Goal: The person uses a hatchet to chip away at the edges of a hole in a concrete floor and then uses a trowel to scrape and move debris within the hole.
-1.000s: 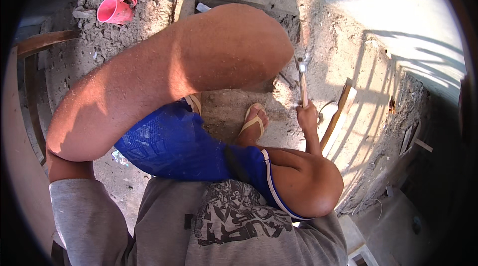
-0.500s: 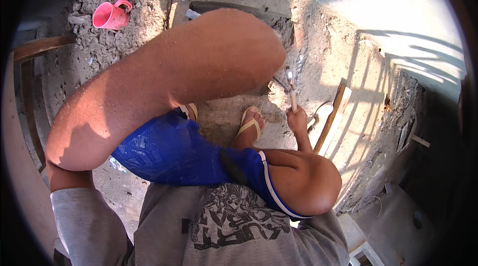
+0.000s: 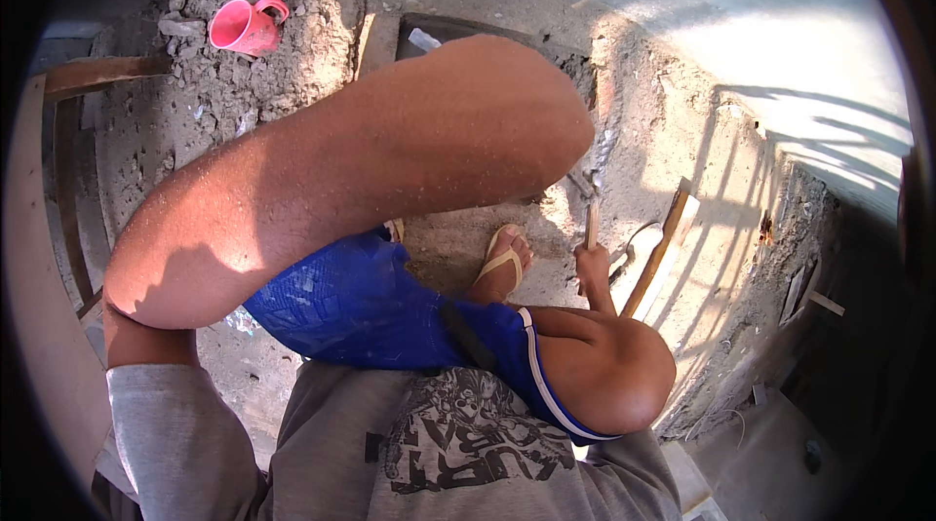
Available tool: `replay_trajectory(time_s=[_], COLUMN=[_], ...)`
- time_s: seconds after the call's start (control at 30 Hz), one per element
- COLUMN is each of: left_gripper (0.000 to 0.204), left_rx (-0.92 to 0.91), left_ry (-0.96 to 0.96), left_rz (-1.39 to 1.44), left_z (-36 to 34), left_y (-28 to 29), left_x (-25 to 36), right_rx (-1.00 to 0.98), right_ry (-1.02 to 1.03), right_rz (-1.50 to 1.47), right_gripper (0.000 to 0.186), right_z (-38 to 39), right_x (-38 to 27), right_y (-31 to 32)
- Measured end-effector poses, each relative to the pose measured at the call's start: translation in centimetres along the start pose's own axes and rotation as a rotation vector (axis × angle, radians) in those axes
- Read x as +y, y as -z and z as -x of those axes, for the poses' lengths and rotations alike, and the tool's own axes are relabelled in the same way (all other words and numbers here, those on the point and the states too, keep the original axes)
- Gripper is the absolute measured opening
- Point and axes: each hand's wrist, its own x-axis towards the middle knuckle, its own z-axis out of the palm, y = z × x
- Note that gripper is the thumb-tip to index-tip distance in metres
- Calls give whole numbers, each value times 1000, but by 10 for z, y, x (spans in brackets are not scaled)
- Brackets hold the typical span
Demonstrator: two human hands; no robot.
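My right hand [image 3: 590, 264], beyond my right knee, is closed round the wooden handle of a hammer [image 3: 592, 221]. The tool's metal head lies just beyond the handle, low over rough, sandy ground, and is partly hard to make out. A large bare limb [image 3: 370, 141] close to the camera crosses from the left to the centre. My left hand is hidden, and my left sleeve [image 3: 171, 424] shows at the lower left. Between my knees, one foot in a pale flip-flop [image 3: 502, 263] rests on the ground.
A pink mug [image 3: 244, 26] lies tipped on a dirt heap at the far left. Right of my hand lies a wooden plank [image 3: 663, 243]. A dark rectangular recess [image 3: 458, 29] sits ahead, partly covered. A pale wall [image 3: 780, 53] rises at the right; wooden boards [image 3: 107, 77] stand left.
The whole view has shifted slightly, so the scene sits farther right. My right hand and the hammer have come a little nearer to me, with the grip kept.
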Motion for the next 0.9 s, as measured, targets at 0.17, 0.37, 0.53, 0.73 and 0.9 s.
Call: replay_trajectory(time_s=[0.17,0.37,0.53,0.73,0.9], left_gripper=[9,9,9,11,10], left_rx=[-83,100,67,-105,1], left_ry=[137,5,-27,132,-11], left_rz=[1,52,12,71,45], left_z=[14,18,2,11,6], left_y=[11,5,-10,3,-10], left_x=[9,-3,-11,2,-9], right_rx=[181,415,60,184,460], right_ry=[454,743,65,513,716], right_rz=[-187,-197,251,-40,-140], right_gripper=[21,19,25,19,13], right_z=[57,42,6,56,23], right_x=[-186,-142,-9,-166,-121], right_y=[62,48,7,41,27])
